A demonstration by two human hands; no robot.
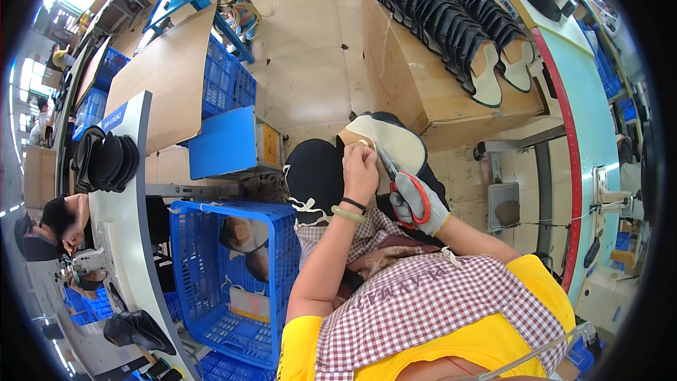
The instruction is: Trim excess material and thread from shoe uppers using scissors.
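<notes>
1. Head view, looking down at a seated person in a checked apron over a yellow shirt, working on their lap.
2. The left hand (361, 169), bare with a pale bangle at the wrist, pinches the edge of a shoe upper (395, 144) between closed fingertips. The upper is black outside with a cream inner face, and it rests on the lap, tilted up toward the camera.
3. The right hand (421, 201) wears a grey glove and is closed through the red loops of a pair of scissors (395, 173). The blades point up to the pinched edge, just beside the left fingertips; I cannot tell how far apart the blades are.
4. The upper looks light, soft and floppy, so it likely needs a firm pinch close to the cutting line, with fingers kept off the blades.
5. A blue crate (233, 275) stands near the left knee, holding more pieces.
6. A cardboard box (416, 77) ahead carries rows of black uppers (444, 14).
7. Another person sits at a bench (123, 197) to the left.
</notes>
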